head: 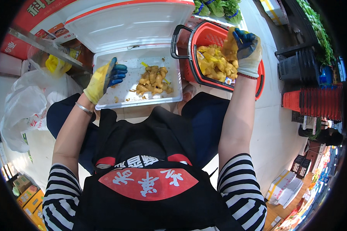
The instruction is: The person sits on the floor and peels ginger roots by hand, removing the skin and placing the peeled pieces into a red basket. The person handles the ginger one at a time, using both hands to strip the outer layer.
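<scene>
My left hand (103,80), in a yellow work glove with blue coated fingers, hovers over the left side of a shallow white box (115,104). Its fingers are extended and hold nothing. Knobbly ginger roots (154,79) lie heaped in the box, with small crumbs and bits of yellow strip around them. My right hand (248,49), gloved the same way, is raised over a red shopping basket (209,29) and grips a yellow-brown mesh bag (230,44). The bag's contents are hard to make out. Below it, several yellow net bags of ginger (215,65) fill the basket.
A white panel with a red edge (133,24) stands behind the box. Crumpled clear plastic bags (26,101) lie at left, near a metal rail (46,46). Leafy greens (217,8) sit beyond the basket. Stacked red baskets (315,102) and dark crates (295,68) stand at right.
</scene>
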A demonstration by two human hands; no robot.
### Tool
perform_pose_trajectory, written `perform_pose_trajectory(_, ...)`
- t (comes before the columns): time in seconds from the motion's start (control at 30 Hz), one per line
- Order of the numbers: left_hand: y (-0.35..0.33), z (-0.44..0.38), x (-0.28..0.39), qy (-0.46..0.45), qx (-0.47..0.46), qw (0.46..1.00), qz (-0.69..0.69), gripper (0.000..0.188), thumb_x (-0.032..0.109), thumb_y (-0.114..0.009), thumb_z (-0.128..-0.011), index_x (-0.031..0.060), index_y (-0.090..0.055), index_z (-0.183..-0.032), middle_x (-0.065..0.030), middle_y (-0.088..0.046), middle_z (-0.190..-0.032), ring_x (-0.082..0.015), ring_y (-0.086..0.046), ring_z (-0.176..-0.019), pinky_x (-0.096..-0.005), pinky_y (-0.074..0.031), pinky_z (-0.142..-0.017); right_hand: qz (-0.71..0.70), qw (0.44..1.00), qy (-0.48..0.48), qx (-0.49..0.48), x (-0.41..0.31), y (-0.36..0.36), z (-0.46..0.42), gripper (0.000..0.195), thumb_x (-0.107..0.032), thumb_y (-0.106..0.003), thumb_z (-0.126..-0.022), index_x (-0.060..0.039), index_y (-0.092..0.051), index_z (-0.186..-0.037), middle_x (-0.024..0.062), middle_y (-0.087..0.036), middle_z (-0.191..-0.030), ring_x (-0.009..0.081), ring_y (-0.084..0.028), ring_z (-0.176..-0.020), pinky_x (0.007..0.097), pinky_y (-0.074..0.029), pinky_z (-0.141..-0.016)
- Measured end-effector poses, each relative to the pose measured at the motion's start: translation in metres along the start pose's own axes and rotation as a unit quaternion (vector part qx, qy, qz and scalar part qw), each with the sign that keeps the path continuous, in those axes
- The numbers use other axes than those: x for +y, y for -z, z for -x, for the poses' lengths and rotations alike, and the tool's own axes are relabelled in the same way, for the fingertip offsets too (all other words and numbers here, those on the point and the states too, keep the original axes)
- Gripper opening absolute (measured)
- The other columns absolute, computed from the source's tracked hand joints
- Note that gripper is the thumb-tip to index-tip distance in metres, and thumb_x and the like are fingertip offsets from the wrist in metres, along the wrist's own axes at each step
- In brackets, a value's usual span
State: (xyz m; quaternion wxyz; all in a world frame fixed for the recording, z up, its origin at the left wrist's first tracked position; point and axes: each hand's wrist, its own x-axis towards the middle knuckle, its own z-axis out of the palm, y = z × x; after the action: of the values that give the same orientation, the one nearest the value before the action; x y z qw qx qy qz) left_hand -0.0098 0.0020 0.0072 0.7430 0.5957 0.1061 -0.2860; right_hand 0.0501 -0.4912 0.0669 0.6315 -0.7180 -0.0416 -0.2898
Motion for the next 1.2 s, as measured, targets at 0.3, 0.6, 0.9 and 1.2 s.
perform_pose_trajectory(0.3, 0.041, 0.004, -0.033, 0.019, 0.07, 0.997, 0.04, 0.056, 0.05, -0.055, -0.099, -0.0007, -0.063, -0.121, -0.0122, -0.071, -0.109, -0.0161, -0.069, -0.09, -0.0271, -0.057, -0.078, -0.124, 0.9, -0.407, 0.096, 0.056, -0.042, 0.032, 0.024, -0.03, -0.058, -0.092, -0.0082, -0.067, -0.097, 0.0095, -0.071, -0.096, 0.0242, -0.067, -0.09, 0.0424, -0.05, -0.08)
perform_pose_trajectory(0.6, 0.075, 0.001, -0.06, -0.016, 0.139, 0.985, 0.105, 0.05, 0.047, -0.062, -0.095, 0.0017, -0.068, -0.116, -0.0088, -0.072, -0.102, -0.016, -0.069, -0.089, -0.0271, -0.056, -0.078, -0.057, 0.991, -0.104, -0.058, -0.006, -0.114, 0.067, 0.033, -0.024, -0.06, -0.097, 0.0018, -0.064, -0.117, 0.0162, -0.069, -0.108, 0.0255, -0.067, -0.096, 0.0364, -0.054, -0.086)
perform_pose_trajectory(0.9, 0.144, -0.021, -0.093, -0.095, 0.419, 0.887, 0.168, 0.024, 0.03, -0.068, -0.093, 0.0117, -0.068, -0.108, 0.0011, -0.061, -0.079, -0.0129, -0.061, -0.068, -0.0307, -0.056, -0.064, 0.186, 0.915, -0.03, -0.357, -0.015, -0.232, 0.127, 0.024, -0.013, -0.056, -0.097, 0.0023, -0.066, -0.111, 0.0013, -0.063, -0.088, 0.0076, -0.051, -0.076, 0.0218, -0.042, -0.066)
perform_pose_trajectory(1.2, 0.158, -0.015, -0.055, -0.216, 0.389, 0.887, -0.12, 0.033, 0.012, -0.067, -0.085, 0.0049, -0.064, -0.117, -0.0182, -0.067, -0.101, -0.0337, -0.065, -0.091, -0.0393, -0.054, -0.081, 0.205, 0.903, 0.019, -0.377, 0.061, -0.232, 0.141, 0.024, -0.013, -0.057, -0.095, 0.0036, -0.065, -0.109, 0.0134, -0.068, -0.094, 0.0196, -0.062, -0.082, 0.0323, -0.049, -0.075)
